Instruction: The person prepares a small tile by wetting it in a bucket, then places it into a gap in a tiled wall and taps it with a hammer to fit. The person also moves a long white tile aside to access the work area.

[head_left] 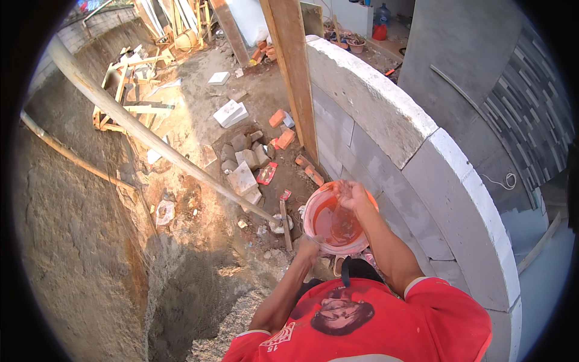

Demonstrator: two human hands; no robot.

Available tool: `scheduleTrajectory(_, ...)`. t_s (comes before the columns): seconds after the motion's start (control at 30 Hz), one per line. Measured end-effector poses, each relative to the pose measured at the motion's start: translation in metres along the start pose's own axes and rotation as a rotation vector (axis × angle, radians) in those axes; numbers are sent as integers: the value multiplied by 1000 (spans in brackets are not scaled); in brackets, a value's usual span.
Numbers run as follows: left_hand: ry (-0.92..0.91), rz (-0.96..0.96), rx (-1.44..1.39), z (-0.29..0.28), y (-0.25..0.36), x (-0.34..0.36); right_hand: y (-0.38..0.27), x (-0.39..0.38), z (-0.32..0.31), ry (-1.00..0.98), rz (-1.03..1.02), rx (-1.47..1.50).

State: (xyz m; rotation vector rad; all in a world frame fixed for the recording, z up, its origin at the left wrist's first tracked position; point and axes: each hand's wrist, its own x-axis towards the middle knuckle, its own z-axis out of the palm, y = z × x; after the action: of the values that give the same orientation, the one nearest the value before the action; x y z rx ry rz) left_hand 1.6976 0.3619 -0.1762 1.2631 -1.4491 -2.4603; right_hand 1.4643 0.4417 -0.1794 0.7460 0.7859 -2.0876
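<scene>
A round orange bucket (310, 218) is in front of my body, beside the grey block wall, with its mouth facing up. Some liquid (338, 228) shows inside, looking reddish through the orange walls. My right hand (351, 195) is at the far rim with its fingers curled over the edge. At the near left side, my left hand (310, 247) grips the rim; its fingers are blurred and partly hidden. Pale residue coats parts of the rim.
A curved wall of grey blocks (416, 175) rises close on my right. An upright wooden board (292, 78) stands at its far end. A long pole (163, 148) slants across the left. Broken blocks (242, 179), bricks (284, 140) and a short wood piece (285, 226) litter the ground.
</scene>
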Motion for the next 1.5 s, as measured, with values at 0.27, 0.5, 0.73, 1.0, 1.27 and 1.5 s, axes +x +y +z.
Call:
scheduleTrajectory(0.27,16,58,-71,38,60,47,-202,-20,375,-364,-523,-325)
scheduleTrajectory(0.5,1,63,-54,38,121,81,-209,-42,358,-411,-1073,-649)
scheduleTrajectory(0.73,30,87,73,34,183,103,-50,23,160,-29,-34,-825)
scheduleTrajectory(1.0,13,191,150,42,233,114,-32,110,130,146,108,-308)
scheduleTrajectory(1.27,-108,61,154,23,281,135,-170,47,323,-301,-162,-179)
scheduleTrajectory(1.5,-206,70,42,7,304,138,-278,27,503,-70,-668,-894)
